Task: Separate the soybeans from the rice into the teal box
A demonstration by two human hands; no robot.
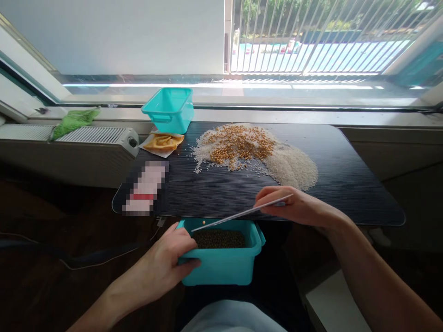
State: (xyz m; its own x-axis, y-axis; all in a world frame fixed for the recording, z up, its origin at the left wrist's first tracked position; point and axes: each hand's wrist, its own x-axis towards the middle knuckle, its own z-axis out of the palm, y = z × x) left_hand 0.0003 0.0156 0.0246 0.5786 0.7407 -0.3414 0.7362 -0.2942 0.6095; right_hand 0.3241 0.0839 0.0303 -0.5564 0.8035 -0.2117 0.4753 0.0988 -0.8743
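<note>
My left hand [173,256] grips the left rim of a turquoise plastic bin [221,266], its thumb on the outside. Small dark greenish-brown grains [219,239] cover the bottom of that bin. In my right hand [297,206] is a thin white sheet [238,215], seen almost edge-on. It slopes down to the left, its low end over the bin close to my left fingers. A single pale round pea [204,222] shows just above the sheet. Behind, on the dark table, lies a heap of white rice [294,166] with yellowish-tan chickpeas or peas [238,145] across its left part.
A second turquoise bin [169,113] stands at the table's back left, beside yellow food on a white napkin [162,142]. A blurred-out flat object [147,189] lies at the left of the dark table [346,184]. A green cloth [76,122] rests on the radiator [104,134].
</note>
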